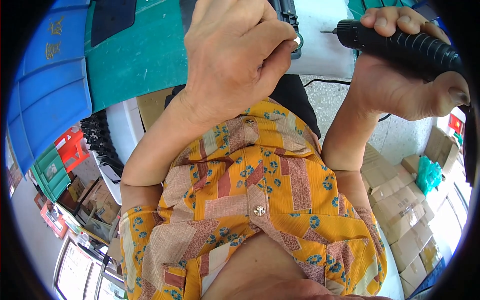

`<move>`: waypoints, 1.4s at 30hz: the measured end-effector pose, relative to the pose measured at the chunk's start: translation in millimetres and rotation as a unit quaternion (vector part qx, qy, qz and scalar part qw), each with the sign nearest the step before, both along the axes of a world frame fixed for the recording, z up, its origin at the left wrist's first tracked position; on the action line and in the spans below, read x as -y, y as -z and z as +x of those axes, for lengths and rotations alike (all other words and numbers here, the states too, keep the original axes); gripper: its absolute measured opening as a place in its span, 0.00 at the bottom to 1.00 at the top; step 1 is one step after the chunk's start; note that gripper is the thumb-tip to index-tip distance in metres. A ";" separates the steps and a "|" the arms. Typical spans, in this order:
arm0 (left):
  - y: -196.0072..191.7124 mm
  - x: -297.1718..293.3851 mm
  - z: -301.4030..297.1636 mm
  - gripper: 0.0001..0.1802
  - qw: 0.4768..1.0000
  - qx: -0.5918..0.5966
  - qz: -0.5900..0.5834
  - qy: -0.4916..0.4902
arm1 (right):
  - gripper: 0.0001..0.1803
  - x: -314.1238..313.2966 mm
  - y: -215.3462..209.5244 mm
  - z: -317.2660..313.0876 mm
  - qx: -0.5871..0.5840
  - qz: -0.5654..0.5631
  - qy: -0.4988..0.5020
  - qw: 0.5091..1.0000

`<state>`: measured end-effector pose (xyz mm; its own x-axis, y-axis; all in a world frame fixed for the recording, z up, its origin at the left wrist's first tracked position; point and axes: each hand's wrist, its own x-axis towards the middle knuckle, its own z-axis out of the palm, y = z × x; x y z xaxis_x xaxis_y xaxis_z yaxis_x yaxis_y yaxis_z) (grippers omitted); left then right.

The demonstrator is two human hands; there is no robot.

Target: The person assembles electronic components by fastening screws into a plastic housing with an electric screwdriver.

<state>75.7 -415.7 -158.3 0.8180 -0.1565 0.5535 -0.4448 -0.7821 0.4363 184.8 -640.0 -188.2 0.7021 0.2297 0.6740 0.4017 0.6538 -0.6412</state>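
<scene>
From the head camera, looking down past the person's own yellow patterned shirt (295, 225), the left hand (237, 55) is at 12 o'clock, back of the hand uppermost. Its fingers are curled, the tips of thumb and forefinger drawn close together at the edge of a black part (286, 16), which lies just past 12 o'clock and is half hidden by the hand; whether they pinch anything cannot be made out. At 2 o'clock the right hand (400, 82) grips a black power screwdriver (395, 49), fingers wrapped over its ribbed body. The thin bit points toward 9 o'clock, above a white sheet (327, 52), near the black part but apart from it. A green work surface (142, 60) spreads between 10 and 11 o'clock, with a blue bin (55, 95) at 10. A row of black pieces (100, 142) sits at 9 o'clock, a green plastic bag (429, 175) at 3, and stacked cardboard boxes (402, 212) at 4.
</scene>
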 end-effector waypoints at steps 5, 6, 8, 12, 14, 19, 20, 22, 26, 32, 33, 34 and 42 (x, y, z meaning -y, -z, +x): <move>-2.1 -0.9 3.5 0.12 0.999 -0.031 -0.012 0.013 | 0.44 7.9 4.7 3.3 -0.008 -0.001 0.000 1.000; -1.8 -1.3 4.7 0.12 0.999 -0.032 -0.012 0.013 | 0.44 5.7 7.2 5.4 -0.009 -0.001 0.000 1.000; -1.4 -2.3 6.9 0.11 0.998 -0.049 -0.024 0.026 | 0.44 5.1 8.1 3.7 -0.011 -0.002 0.000 1.000; -6.3 -6.7 8.7 0.10 0.996 -0.076 -0.027 0.035 | 0.44 6.7 8.3 1.3 -0.016 -0.003 -0.002 1.000; -7.0 -8.9 10.7 0.09 0.995 -0.077 -0.021 0.056 | 0.44 7.0 9.1 1.2 -0.018 -0.004 -0.003 1.000; -9.6 -13.9 15.2 0.08 0.990 -0.105 -0.055 0.082 | 0.44 7.9 13.2 7.0 -0.020 -0.007 -0.007 1.000; -9.5 -14.7 15.7 0.07 0.989 -0.102 -0.053 0.091 | 0.44 6.9 12.9 6.4 -0.020 -0.008 -0.008 1.000; -8.1 -15.0 16.4 0.08 0.989 -0.101 -0.058 0.091 | 0.44 1.2 13.9 7.2 -0.019 -0.009 -0.009 1.000; -4.5 -11.6 14.6 0.09 0.987 -0.092 -0.103 0.083 | 0.44 1.9 12.0 5.1 -0.020 -0.012 -0.008 1.000; 5.2 -4.0 14.3 0.10 0.997 -0.025 -0.058 0.054 | 0.44 1.1 13.6 2.9 -0.026 -0.014 -0.006 1.000; 3.1 -4.0 14.6 0.10 0.997 -0.026 -0.058 0.054 | 0.44 9.7 11.0 5.4 -0.026 -0.015 -0.007 1.000; -1.4 -4.0 15.1 0.11 0.996 -0.046 -0.059 0.055 | 0.44 11.8 13.8 7.2 -0.027 -0.015 -0.007 1.000; -7.1 -11.5 25.5 0.10 0.989 -0.081 -0.053 0.109 | 0.44 12.5 15.9 5.6 -0.030 -0.014 -0.009 0.999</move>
